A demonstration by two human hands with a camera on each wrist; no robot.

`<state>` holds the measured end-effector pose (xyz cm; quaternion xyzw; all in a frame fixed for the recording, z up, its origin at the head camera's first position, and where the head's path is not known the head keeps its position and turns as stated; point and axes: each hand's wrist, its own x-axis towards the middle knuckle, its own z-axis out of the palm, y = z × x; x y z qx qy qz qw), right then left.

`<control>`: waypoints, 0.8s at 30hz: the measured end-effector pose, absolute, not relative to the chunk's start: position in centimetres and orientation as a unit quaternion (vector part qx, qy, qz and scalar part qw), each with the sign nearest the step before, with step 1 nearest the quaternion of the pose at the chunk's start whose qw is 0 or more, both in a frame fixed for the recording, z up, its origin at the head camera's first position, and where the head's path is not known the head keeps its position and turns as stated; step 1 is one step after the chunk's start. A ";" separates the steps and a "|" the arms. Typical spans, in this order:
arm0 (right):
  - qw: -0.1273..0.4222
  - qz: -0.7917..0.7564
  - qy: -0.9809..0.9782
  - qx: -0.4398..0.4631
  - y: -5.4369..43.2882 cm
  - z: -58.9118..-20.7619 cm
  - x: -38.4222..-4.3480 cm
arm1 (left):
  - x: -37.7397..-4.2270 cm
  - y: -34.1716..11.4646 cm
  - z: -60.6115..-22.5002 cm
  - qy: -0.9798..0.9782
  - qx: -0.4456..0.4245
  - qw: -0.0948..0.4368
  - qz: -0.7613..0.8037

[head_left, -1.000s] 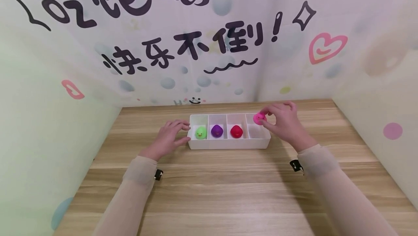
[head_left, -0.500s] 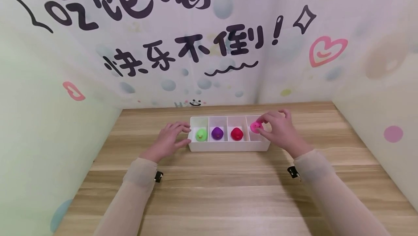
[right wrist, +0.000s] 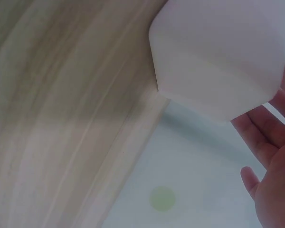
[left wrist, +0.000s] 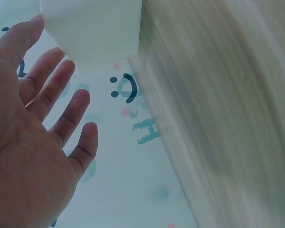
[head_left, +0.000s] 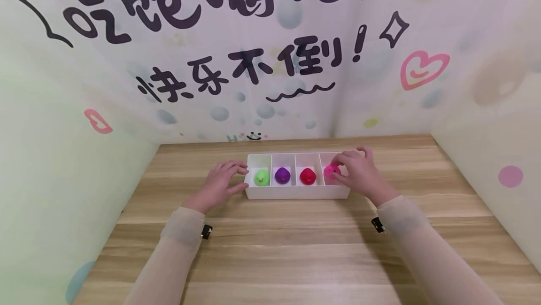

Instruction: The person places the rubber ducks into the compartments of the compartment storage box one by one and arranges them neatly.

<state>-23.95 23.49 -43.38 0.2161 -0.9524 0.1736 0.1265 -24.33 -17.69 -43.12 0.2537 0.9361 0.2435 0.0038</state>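
Note:
A white box (head_left: 296, 193) with several compartments in a row stands on the wooden table. In the head view, my right hand (head_left: 362, 174) pinches a small pink rubber duck (head_left: 331, 171) between thumb and fingers, low inside the rightmost compartment. A green duck (head_left: 261, 178), a purple duck (head_left: 282, 175) and a red duck (head_left: 307, 176) each sit in a compartment of their own to its left. My left hand (head_left: 217, 184) is at the box's left end, its loosely bent fingers right at the wall. In the right wrist view, the box's end wall (right wrist: 213, 61) hides my right fingertips.
The wooden table (head_left: 270, 248) runs back to a printed white wall (head_left: 203, 122) close behind the box. Side walls rise at the left and right. Each wrist wears a small black device, such as the one on the right wrist (head_left: 378, 224).
My right hand has moved the pink duck down and slightly left, from the compartment's rim to low inside it. My left hand stays at the box's left end. The head view has tilted slightly.

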 end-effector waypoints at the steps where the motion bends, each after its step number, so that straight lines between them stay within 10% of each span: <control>1: 0.123 0.170 -0.954 0.215 23.5 -43.3 -24.0 | -24.3 -17.7 -43.1 0.936 0.254 0.004 0.243; 24: 0.022 0.136 -0.976 0.168 22.5 -43.2 -25.0 | -24.4 -17.6 -43.3 0.936 0.247 0.004 0.249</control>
